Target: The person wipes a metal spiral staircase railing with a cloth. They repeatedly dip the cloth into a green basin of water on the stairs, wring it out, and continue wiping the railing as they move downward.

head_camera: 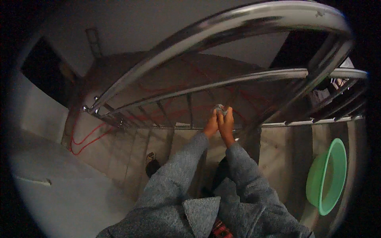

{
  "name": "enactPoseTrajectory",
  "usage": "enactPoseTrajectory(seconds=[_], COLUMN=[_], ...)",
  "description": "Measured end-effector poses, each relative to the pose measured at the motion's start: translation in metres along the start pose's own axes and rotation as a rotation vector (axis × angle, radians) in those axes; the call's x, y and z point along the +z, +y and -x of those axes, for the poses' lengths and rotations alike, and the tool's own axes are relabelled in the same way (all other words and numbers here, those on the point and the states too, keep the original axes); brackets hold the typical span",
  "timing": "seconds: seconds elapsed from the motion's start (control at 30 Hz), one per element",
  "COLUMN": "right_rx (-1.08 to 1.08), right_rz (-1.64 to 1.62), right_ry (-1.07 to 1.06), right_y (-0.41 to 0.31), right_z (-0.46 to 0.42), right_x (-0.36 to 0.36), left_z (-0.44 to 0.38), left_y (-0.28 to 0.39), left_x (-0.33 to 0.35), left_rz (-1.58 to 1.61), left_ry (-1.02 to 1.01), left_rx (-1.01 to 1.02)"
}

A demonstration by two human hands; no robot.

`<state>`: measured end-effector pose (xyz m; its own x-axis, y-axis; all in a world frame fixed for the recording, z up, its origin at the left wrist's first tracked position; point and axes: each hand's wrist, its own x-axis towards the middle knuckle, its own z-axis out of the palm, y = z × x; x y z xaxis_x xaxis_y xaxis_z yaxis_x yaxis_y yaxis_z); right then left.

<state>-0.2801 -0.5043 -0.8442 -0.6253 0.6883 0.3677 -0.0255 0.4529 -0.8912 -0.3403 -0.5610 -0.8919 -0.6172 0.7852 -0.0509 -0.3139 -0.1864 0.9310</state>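
My left hand (211, 124) and my right hand (225, 122) are side by side, stretched out in front of me. Their fingers close together on a small crumpled grey cloth (219, 107). Both hands are at the polished metal stair railing (190, 92), below its middle rail. Whether the cloth touches a bar of the railing, I cannot tell. The thick curved handrail (238, 22) passes above and beyond my hands. Grey sleeves cover both arms.
A green plastic basin (311, 181) rests tilted on the stairs (272, 148) to the right. Red hose or cable (89, 138) runs over the lower floor past the railing. A pale wall (68, 205) stands on the left. One shoe (150, 157) shows on a step below me.
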Motion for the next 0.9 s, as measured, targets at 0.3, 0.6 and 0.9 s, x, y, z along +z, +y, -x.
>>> enactPoseTrajectory(seconds=[0.3, 0.6, 0.9], right_rx=[-0.169, -0.045, 0.033], right_rz=[-0.059, -0.098, -0.018], right_ry=[0.015, 0.088, 0.062], right_y=[-0.050, -0.085, 0.058], right_z=[-0.040, -0.040, 0.014], right_x=[-0.021, -0.031, 0.012], left_z=[-0.012, 0.003, -0.012], left_y=[0.067, 0.091, -0.051], left_x=[0.012, 0.033, -0.030], left_rz=[-0.515, -0.495, -0.690], left_ry=[0.030, 0.102, 0.172], left_rx=[0.341, 0.466, 0.113])
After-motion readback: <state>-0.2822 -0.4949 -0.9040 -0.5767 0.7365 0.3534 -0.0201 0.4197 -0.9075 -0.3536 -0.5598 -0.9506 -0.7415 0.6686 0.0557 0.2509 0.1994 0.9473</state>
